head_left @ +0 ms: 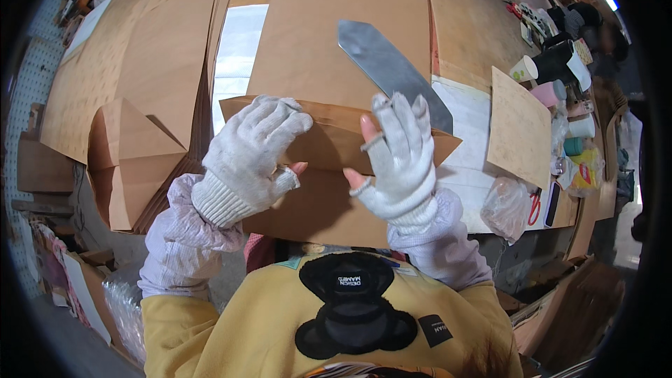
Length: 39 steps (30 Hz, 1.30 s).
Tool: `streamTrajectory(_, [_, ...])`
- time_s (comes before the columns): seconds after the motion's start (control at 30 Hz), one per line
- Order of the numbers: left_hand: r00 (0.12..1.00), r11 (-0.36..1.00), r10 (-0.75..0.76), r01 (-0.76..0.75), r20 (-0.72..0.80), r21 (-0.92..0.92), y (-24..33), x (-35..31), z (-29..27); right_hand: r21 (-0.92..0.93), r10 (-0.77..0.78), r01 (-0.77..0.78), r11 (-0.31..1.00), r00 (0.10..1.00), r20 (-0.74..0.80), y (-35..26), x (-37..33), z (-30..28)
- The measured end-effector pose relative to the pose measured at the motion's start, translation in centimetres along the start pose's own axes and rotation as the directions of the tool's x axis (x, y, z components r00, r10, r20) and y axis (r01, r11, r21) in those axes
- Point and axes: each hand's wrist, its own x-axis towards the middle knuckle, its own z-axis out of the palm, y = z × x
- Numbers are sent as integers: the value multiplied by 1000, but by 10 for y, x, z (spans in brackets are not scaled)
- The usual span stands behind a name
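A large brown paper bag [329, 35] lies before me. Its near end is folded into a flap with pointed side corners [448, 145]. My left hand [248, 143], in a white knit glove with the thumb tip bare, rests on the left part of this fold, fingers extended and thumb apart. On the right part lies my right hand [406, 161], gloved alike, with fingers stretched out and spread; the thumb and index tips show bare. Neither hand grips anything. A flat grey metal plate [392, 66] with an angled end lies slantwise on the bag, its lower end beside my right fingertips.
To the left is a stack of brown paper bags [157, 63], the top one with an opened-out end [133, 161]. At right lie a tan board [518, 126], a clear plastic bag [507, 206], red-handled scissors [534, 208], a phone [553, 203] and several cups [523, 68].
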Motion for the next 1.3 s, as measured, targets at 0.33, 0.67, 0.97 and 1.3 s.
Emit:
streamTrajectory(0.33, [844, 946, -324, 279, 427, 167, -13, 69, -20, 66, -38, 34, 997, 998, 49, -26, -8, -2])
streamTrajectory(0.67, [993, 984, 112, -107, -32, 140, -7, 45, 31, 183, 59, -63, 981, 998, 24, -52, -38, 3])
streamTrajectory(0.97, [948, 962, -13, -74, 318, 262, 10, 34, -3, 232, -44, 36, 972, 999, 30, -47, -31, -4])
streamTrajectory(1.3, [830, 682, 392, 27, -396, 731, 20, 17, 68, 452, 128, -38, 891, 977, -171, -18, -84, -44])
